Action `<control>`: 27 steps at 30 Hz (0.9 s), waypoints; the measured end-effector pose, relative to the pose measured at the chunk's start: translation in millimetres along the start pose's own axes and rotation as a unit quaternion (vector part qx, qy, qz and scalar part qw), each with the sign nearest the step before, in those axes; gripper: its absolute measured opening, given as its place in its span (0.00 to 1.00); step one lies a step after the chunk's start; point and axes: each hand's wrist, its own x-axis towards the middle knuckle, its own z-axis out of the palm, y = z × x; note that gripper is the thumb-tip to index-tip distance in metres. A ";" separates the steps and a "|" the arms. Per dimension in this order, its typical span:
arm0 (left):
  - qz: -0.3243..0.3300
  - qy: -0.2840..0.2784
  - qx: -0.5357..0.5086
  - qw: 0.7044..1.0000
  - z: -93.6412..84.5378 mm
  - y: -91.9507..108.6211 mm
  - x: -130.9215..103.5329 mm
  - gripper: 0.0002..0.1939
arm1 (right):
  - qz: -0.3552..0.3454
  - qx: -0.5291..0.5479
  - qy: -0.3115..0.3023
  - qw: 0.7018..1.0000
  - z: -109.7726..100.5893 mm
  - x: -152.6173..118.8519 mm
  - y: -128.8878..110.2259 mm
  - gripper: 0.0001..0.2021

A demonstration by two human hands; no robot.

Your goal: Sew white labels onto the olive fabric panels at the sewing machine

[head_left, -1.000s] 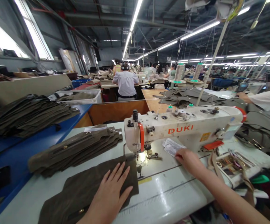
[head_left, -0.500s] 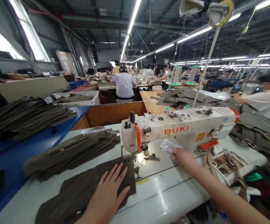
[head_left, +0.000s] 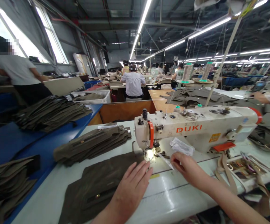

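My left hand (head_left: 133, 188) lies flat, fingers stretched, over the right end of a dark olive fabric panel (head_left: 102, 172) with a small gold-coloured fitting. Its fingertips reach close to the lit needle area of the white sewing machine (head_left: 209, 126). Between thumb and fingers, my right hand (head_left: 187, 168) pinches a thin white label (head_left: 165, 160) just right of the presser foot. A bunch of white labels (head_left: 183, 147) rests on the machine bed behind that hand. The panel's right edge is partly hidden under my left fingers.
A stack of olive panels (head_left: 95, 141) lies left of the machine, with more piles (head_left: 53, 113) on the blue table (head_left: 83, 119). At right sits a tray of small parts (head_left: 249, 169) with straps. Co-workers appear left, ahead and at the right edge.
My right hand has drawn a single label away from the bunch and toward the needle. My left hand remains on the panel, nearer the needle. The view has swung left, showing a person there.
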 end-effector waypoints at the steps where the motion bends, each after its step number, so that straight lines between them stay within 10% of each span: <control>1: 0.000 0.007 -0.008 1.000 0.8 4.5 4.2 0.18 | -0.026 0.033 -0.014 0.999 7.3 0.1 -13.4 0.07; 6: -0.041 0.026 -0.090 0.995 1.9 1.5 4.1 0.17 | -0.079 0.134 -0.029 0.987 36.1 9.5 -57.5 0.08; 11: -0.102 -0.007 -0.077 0.992 -0.9 -31.3 -18.2 0.16 | -0.079 0.117 0.034 0.989 50.1 11.6 -54.9 0.07; 15: -0.117 -0.077 -0.034 0.990 10.1 -46.2 -28.8 0.15 | -0.171 0.047 -0.028 0.984 63.2 -6.4 -53.2 0.17; 27: -0.076 -0.226 -0.066 0.969 12.7 -26.9 3.1 0.09 | -0.194 -0.023 -0.113 0.974 67.9 -23.1 -55.2 0.22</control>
